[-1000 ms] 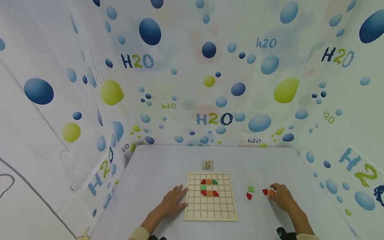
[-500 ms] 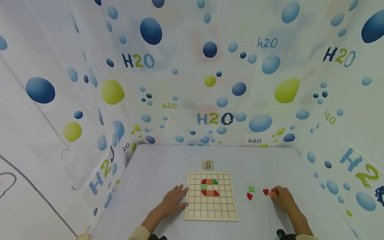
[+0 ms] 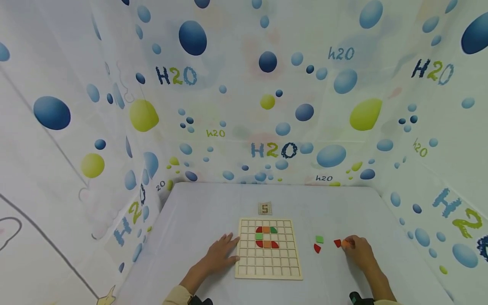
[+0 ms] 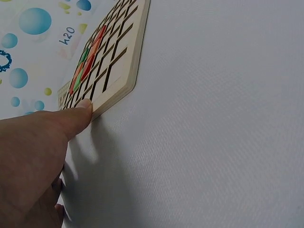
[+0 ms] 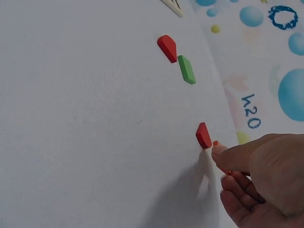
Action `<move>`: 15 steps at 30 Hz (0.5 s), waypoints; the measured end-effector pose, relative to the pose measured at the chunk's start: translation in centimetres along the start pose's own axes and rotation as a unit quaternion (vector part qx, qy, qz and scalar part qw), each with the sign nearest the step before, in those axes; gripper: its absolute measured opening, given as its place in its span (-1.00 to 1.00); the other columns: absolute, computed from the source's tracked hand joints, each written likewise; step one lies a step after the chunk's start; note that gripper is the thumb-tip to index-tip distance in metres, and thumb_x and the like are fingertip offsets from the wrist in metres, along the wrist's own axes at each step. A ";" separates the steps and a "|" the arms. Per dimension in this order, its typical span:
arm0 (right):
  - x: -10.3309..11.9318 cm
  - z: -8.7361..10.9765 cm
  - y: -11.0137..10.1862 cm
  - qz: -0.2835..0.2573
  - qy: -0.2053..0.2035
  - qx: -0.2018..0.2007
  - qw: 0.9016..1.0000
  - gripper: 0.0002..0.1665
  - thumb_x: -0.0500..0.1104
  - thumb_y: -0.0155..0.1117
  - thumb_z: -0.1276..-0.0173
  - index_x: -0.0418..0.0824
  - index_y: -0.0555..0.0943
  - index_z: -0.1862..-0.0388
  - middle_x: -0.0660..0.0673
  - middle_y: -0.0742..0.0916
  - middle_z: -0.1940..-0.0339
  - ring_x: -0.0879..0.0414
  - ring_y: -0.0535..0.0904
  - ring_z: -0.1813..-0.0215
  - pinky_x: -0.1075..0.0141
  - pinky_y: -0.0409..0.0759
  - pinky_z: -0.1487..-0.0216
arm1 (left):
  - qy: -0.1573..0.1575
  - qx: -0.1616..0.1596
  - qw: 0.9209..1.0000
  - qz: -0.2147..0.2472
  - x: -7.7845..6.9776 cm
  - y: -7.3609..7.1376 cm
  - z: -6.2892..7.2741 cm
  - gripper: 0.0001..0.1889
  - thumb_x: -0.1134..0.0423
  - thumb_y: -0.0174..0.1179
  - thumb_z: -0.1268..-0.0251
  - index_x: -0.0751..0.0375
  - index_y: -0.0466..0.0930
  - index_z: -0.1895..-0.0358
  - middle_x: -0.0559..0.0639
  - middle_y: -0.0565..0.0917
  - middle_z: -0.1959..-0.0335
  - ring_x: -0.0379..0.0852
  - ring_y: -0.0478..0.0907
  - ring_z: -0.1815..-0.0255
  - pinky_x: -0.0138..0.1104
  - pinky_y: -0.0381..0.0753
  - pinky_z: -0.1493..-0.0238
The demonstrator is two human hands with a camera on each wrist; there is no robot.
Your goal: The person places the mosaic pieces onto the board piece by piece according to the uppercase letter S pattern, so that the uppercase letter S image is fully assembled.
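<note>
My left hand (image 3: 220, 253) rests at the left side of a pale wooden grid board (image 3: 268, 264), fingers spread and straight. In the left wrist view the thumb (image 4: 78, 116) touches the board's edge. Red, orange and green tiles sit in the upper cells, making a curved shape. To the right of the board my right hand (image 3: 359, 250) pinches an orange tile (image 3: 345, 243) between thumb and fingers. Most of that tile is hidden in the right wrist view, where only bits of orange (image 5: 216, 142) show. Just left of it lies a red tile (image 3: 337, 243) with a rounded side.
Between board and right hand lie a light green square tile (image 3: 319, 239) and another red tile (image 3: 317, 248). Behind the board is a small pattern card (image 3: 264, 208) with an S-like figure. A patterned curtain (image 3: 228, 106) surrounds the white table (image 3: 198, 212).
The right hand's fingers have drawn together on the orange tile, where the index finger was raised over it before. The left hand and board have stayed in place.
</note>
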State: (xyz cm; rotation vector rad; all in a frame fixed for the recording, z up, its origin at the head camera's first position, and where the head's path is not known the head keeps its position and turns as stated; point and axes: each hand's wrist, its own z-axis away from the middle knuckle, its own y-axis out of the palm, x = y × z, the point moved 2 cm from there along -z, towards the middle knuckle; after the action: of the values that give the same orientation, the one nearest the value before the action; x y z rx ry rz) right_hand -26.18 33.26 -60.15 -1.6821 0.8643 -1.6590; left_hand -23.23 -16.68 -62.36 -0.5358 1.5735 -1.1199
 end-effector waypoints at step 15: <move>5.9 -0.5 2.5 -0.030 -0.036 -0.032 0.998 -0.71 -0.38 0.35 -0.42 -0.52 0.62 -0.05 -0.41 0.66 0.07 -0.28 0.67 -0.02 -0.14 0.72 -0.05 | -0.007 0.009 1.000 0.000 -0.5 -0.5 0.2 -0.26 -0.13 0.24 -0.52 0.22 0.35 -0.59 0.40 0.28 -0.62 0.48 0.16 -0.63 0.42 0.17 -0.52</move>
State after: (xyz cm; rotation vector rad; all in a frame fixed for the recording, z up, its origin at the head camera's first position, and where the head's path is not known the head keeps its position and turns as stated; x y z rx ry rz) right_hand -26.77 27.09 -58.61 -1.8168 0.8470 -1.6152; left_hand -23.00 -16.54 -61.71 -0.5307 1.5495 -1.1271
